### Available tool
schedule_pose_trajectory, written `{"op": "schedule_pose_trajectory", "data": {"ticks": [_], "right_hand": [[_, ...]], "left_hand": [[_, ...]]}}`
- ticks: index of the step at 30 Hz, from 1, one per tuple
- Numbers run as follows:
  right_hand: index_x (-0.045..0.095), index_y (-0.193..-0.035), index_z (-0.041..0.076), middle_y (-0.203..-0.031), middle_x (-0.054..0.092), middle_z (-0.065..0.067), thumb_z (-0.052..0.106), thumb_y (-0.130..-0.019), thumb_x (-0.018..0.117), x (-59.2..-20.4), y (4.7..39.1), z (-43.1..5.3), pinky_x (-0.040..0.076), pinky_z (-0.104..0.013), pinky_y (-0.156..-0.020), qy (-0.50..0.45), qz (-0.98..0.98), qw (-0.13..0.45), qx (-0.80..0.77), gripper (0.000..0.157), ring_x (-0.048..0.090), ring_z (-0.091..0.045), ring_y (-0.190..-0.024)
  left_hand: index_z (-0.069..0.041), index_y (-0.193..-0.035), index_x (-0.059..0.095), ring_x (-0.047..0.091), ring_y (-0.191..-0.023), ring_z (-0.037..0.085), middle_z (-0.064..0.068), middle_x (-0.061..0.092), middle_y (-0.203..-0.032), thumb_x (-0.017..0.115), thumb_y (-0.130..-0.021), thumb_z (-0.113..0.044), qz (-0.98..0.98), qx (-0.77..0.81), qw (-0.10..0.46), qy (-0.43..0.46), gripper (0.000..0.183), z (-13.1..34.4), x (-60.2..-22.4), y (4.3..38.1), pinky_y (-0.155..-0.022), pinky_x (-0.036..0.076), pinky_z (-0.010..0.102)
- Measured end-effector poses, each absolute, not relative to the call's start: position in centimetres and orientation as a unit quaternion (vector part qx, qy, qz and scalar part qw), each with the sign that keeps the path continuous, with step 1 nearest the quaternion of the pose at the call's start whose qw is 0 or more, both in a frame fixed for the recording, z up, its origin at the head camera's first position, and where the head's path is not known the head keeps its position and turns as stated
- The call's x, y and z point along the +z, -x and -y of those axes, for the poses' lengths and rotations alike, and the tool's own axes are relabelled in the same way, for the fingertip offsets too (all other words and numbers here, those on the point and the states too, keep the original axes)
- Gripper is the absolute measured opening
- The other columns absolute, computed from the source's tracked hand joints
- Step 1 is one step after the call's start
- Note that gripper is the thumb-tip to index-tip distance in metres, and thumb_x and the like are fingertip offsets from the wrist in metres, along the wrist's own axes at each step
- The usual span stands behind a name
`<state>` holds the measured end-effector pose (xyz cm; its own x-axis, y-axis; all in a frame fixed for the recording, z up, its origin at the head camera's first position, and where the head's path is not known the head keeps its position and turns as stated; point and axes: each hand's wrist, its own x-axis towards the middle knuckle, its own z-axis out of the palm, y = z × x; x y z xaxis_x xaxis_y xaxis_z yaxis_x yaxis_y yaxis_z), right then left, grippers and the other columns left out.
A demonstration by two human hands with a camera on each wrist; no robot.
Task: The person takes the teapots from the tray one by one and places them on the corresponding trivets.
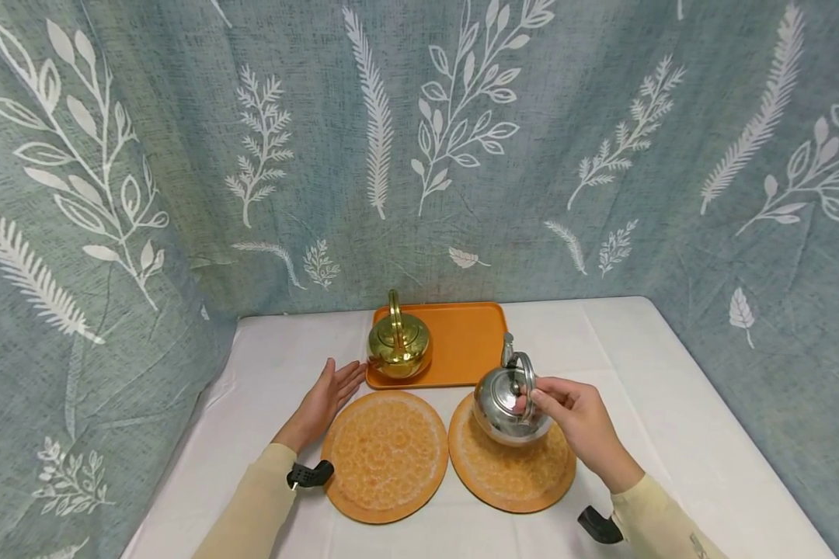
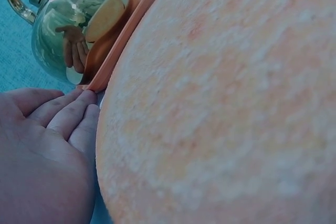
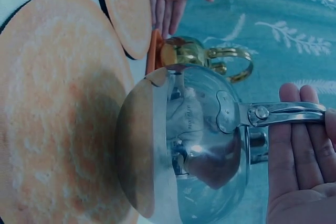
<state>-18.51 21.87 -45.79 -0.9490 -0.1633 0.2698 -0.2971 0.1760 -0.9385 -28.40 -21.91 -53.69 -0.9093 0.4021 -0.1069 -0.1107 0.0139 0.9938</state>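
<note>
My right hand (image 1: 582,419) grips the handle of a silver kettle (image 1: 510,411), thumb and fingers around the arched bar. In the right wrist view the kettle (image 3: 184,145) hangs close over a round placemat with a bread-like print (image 1: 531,485), and a shadow falls on it. My left hand (image 1: 325,400) lies with straight fingers, palm turned inward, fingertips right at the left edge of an orange tray (image 1: 468,341). On that tray stands a gold kettle (image 1: 400,349), just beyond the left fingertips. The left wrist view shows the palm reflected in its side.
A second round placemat (image 1: 384,458) lies to the left of the other, both in front of the tray. A white cloth (image 1: 308,338) covers the table. Leaf-patterned blue-green curtains (image 1: 405,155) close off the back and both sides.
</note>
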Motion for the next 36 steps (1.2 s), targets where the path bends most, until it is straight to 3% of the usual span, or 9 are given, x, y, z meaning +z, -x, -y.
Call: {"op": "schedule_pose_trajectory", "data": {"ticks": [21, 36], "right_hand": [[0.072, -0.128, -0.013, -0.102, 0.081, -0.014, 0.007, -0.111, 0.064, -47.6, 18.0, -22.5, 0.066, -0.032, -0.084, -0.146, 0.757, 0.027, 0.636, 0.027, 0.076, -0.015, -0.097], [0.074, -0.123, -0.013, -0.098, 0.081, -0.012, 0.003, -0.107, 0.068, -47.8, 17.6, -21.7, 0.066, -0.032, -0.079, -0.133, 0.768, 0.056, 0.624, 0.023, 0.076, -0.015, -0.09]], "left_hand": [[0.005, -0.172, 0.007, 0.015, -0.165, 0.037, 0.023, 0.015, -0.178, 0.016, -0.11, -0.074, -0.692, 0.691, 0.182, -0.107, 0.1, 21.9, -53.8, 28.3, -0.134, 0.012, 0.046], [0.005, -0.172, 0.007, 0.015, -0.164, 0.037, 0.023, 0.015, -0.178, 0.017, -0.11, -0.076, -0.692, 0.691, 0.181, -0.103, 0.102, 21.9, -53.7, 28.3, -0.134, 0.011, 0.047]]}}
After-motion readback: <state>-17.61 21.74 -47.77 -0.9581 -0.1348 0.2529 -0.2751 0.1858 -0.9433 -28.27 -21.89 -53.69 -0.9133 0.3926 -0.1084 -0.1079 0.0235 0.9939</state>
